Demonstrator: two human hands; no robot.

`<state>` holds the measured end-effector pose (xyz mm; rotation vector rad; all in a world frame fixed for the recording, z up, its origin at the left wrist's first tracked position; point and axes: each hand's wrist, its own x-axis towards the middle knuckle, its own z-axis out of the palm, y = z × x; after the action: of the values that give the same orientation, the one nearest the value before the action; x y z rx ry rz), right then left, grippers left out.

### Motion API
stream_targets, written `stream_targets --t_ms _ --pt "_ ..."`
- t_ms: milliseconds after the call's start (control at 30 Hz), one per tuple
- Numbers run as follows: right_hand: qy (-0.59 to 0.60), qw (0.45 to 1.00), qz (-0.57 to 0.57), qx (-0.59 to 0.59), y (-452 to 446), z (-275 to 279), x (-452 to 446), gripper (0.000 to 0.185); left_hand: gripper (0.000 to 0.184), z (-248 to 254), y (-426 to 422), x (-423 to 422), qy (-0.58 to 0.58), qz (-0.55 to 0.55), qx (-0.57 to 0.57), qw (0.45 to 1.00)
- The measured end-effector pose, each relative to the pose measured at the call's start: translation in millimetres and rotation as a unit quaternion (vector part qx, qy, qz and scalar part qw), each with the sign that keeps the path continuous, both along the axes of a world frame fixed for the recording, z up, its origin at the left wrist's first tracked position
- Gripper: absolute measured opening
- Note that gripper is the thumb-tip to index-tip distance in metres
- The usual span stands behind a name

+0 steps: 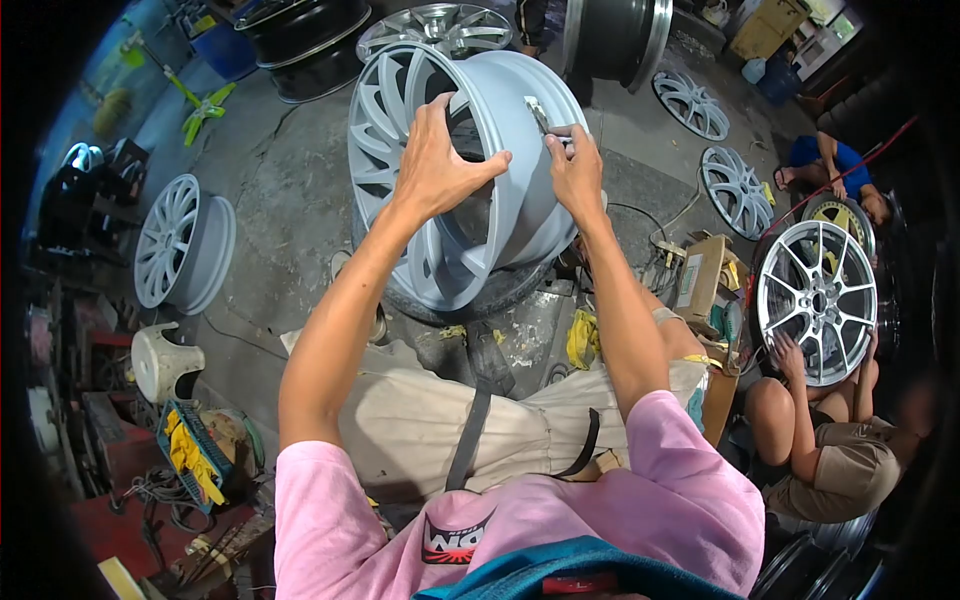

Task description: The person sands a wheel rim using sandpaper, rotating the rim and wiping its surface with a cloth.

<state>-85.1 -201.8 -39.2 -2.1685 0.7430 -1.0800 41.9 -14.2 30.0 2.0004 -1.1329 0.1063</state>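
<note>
A grey alloy wheel rim (pixel 522 200) stands on its edge before me, resting on a black tire (pixel 440 318). Its spoked face is turned to the left and its barrel to the right. My left hand (pixel 437 165) grips the rim's front lip, with the fingers over the edge and the thumb stretched toward the barrel. Closed round a small putty knife (pixel 538 113), my right hand (pixel 576 172) is at the upper right of the barrel. The blade lies at the barrel's surface and has whitish material on it.
More wheel rims stand at left (pixel 183 245) and lie at right (pixel 737 190). A white stool (pixel 165 360) and a basket with yellow cloths (pixel 192 455) are at lower left. A cardboard box (pixel 700 275) stands right of my knee. Seated at right, a person holds a silver rim (pixel 818 300).
</note>
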Motion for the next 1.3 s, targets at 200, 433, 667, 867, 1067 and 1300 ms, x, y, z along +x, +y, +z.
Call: stream_targets --t_ms 200,433,667,867,1067,1300 --pt "-0.048 0.997 -0.034 0.053 2.2 -8.1 3.0 0.024 0.111 -7.3 -2.5 1.8 -0.022 -0.002 -0.029 0.999" --pt "-0.091 0.993 -0.015 0.068 4.1 -3.4 1.2 0.022 0.111 -8.1 -2.2 0.0 -0.006 -0.01 -0.027 1.0" --pt "-0.052 0.992 0.006 0.115 -2.0 1.9 5.5 0.026 0.111 -7.4 -2.9 3.9 -0.012 -0.01 -0.031 0.999" --pt "-0.061 0.996 0.009 0.065 -14.2 5.6 19.0 0.026 0.11 -7.6 -5.2 1.9 -0.007 -0.009 -0.027 1.0" --pt "-0.049 0.996 0.004 0.074 1.9 1.3 8.2 0.026 0.109 -14.1 -1.7 0.8 -0.021 -0.004 -0.033 0.999" --pt "-0.013 0.998 -0.02 0.056 -15.2 11.7 23.2 0.027 0.111 -8.4 -0.1 3.2 -0.018 -0.002 -0.028 0.999"
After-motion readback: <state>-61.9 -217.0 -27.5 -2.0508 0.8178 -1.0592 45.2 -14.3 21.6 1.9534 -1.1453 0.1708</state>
